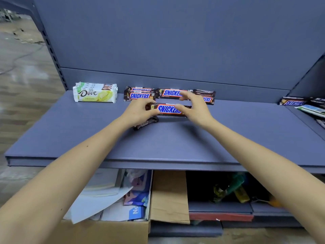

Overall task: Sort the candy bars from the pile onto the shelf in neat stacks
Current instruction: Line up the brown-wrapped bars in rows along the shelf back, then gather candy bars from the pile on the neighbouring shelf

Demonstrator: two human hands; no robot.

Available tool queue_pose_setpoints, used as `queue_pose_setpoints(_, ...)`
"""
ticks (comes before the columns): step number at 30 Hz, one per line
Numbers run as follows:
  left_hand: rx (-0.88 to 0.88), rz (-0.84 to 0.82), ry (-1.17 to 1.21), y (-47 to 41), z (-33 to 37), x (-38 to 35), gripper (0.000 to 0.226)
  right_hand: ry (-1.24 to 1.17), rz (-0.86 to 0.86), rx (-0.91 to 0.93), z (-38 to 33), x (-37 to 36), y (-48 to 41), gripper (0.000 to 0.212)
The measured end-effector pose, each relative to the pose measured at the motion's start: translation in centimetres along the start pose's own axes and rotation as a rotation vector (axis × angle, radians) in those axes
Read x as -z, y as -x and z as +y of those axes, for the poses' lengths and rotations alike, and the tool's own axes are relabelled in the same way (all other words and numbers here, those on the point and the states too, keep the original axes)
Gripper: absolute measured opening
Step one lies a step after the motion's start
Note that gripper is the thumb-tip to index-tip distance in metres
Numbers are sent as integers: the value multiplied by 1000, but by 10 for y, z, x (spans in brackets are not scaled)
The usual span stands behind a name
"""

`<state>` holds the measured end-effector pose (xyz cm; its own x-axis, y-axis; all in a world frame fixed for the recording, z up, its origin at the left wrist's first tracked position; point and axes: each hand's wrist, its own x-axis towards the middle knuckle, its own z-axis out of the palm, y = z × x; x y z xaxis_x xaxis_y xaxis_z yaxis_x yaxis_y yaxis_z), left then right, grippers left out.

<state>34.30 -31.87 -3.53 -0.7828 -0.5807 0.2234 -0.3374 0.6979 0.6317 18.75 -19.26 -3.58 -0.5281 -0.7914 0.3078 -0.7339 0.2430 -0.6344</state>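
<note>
Left hand (pixel 139 111) grips Snickers bar (pixel 168 109) end; right hand (pixel 195 110) touches other end.

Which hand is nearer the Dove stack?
Left. The left hand grips one end of the Snickers bar, right of the Dove stack; the right hand is at its other end, farther off.
</note>
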Motion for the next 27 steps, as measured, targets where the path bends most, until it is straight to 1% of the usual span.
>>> queue_pose_setpoints(2,-34,-36,-13,-3,3,-7,18,126,-118,58,0,2,4,30)
queue_pose_setpoints(4,-41,-42,17,-3,5,-14,16,167,-172,79,0,3,6,22)
queue_pose_setpoints(7,-7,-31,96,-3,6,-23,19,249,-218,106,0,6,4,23)
queue_pose_setpoints(9,35,7,138,-3,3,-27,22,258,-247,121,-1,5,-1,24)
queue_pose_setpoints(10,57,39,139,-3,-1,-30,25,258,-250,122,-2,3,-4,24)
queue_pose_setpoints(12,99,91,55,-3,-10,-36,41,323,-240,134,-3,-2,-16,26)
queue_pose_setpoints(13,125,87,-11,-1,-14,-39,49,383,-232,137,-2,-5,-22,27)
queue_pose_setpoints(15,159,66,-105,2,-20,-44,56,482,-203,121,1,-10,-36,27)
queue_pose_setpoints(17,157,51,-165,2,-22,-47,53,547,-159,89,5,-15,-51,27)
queue_pose_setpoints(20,143,20,-227,2,-22,-47,41,634,-125,64,10,-21,-69,26)
queue_pose_setpoints(27,142,-54,-342,-3,-26,-46,37,641,-104,-43,22,-29,-96,30)
